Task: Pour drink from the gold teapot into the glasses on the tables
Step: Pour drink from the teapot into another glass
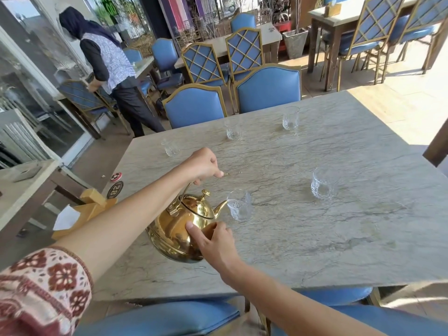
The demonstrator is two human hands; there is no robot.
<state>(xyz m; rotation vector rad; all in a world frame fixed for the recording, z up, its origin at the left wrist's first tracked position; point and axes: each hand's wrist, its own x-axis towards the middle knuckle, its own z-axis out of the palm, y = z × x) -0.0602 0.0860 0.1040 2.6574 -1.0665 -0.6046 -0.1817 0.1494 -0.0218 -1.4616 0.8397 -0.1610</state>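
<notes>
Spout of the gold teapot (174, 229) hung at the near glass (240, 209); left hand (203, 166) gripped its handle, right hand (215, 241) cupped its belly

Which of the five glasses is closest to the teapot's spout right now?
The nearest glass to the camera, right at the gold teapot's spout tip. The other four stand well clear, farther across the table.

Bright daylight from the right, washed-out glare on the floor (412, 105), wide-angle curvature at the edges.
</notes>
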